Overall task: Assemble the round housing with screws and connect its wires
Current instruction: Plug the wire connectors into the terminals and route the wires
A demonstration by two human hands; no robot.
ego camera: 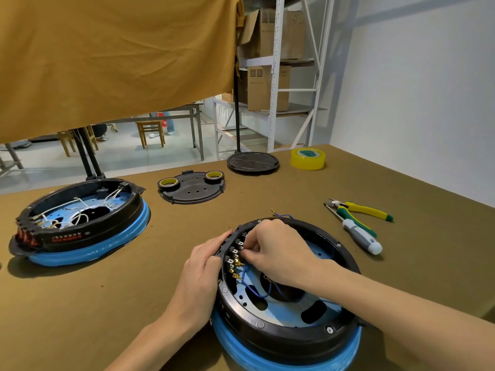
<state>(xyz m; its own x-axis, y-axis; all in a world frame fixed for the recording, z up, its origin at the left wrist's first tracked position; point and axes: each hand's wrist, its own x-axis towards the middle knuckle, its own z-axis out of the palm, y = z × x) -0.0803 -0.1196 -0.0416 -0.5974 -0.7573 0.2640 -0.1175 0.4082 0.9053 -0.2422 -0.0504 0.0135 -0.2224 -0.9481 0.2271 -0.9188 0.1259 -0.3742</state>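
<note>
A round black housing (289,336) on a blue base lies open in front of me, its blue plate with dark cut-outs showing inside. My left hand (203,266) grips its left rim from outside, fingers curled over the edge. My right hand (278,250) reaches inside and pinches a wire end at the row of brass terminals (235,263) on the inner left wall. A blue wire (254,289) loops from the terminals across the plate. More loose wire ends (281,216) stick out past the far rim.
A second housing (80,223) with white wires sits at the left. A black cover plate (192,190) carries two tape rolls; a round black stand base (253,162) and a yellow tape roll (308,158) lie beyond. Pliers (359,210) and a screwdriver (361,235) lie to the right.
</note>
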